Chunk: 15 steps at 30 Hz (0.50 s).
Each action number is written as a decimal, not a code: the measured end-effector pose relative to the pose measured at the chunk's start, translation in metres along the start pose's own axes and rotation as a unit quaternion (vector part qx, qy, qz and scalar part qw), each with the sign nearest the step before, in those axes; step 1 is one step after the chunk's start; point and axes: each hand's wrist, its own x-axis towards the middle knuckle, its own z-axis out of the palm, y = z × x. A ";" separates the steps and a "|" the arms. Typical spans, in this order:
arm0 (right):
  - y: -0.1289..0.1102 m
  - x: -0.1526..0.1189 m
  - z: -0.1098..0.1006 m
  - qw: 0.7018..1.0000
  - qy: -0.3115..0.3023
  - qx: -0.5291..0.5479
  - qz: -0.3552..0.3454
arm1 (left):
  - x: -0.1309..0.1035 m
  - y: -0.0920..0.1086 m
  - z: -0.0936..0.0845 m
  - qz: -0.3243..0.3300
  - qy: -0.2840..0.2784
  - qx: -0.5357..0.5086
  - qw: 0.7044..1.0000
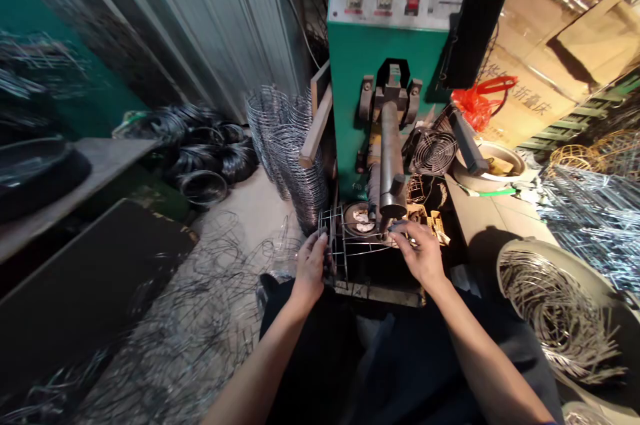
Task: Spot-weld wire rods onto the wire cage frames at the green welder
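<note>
A thin metal wire frame [345, 253] spans the gap between my hands, under the thick round arm [393, 165] of a green spot-welding machine [350, 112]. My left hand [311, 265] is closed around the frame's left end. At the other end, my right hand [423, 255] pinches with thumb and fingers close to the machine's lower tip [385, 224]. A small dark patch shows at those right fingertips, too small to make out. Behind the frame sits a round dish [353, 222] with pale scraps in it.
Stacked wire rings [303, 172] stand left of the machine, with black wire coils [210, 152] beyond. Loose wire rings [220, 265] litter the floor. At right are a tub [515, 248] of bent wires, a wire pile [595, 212], a red bag [475, 105] and cardboard [535, 78].
</note>
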 end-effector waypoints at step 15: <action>0.024 -0.049 -0.080 0.982 0.030 0.027 0.186 | -0.042 0.052 -0.090 0.038 0.125 0.093 0.987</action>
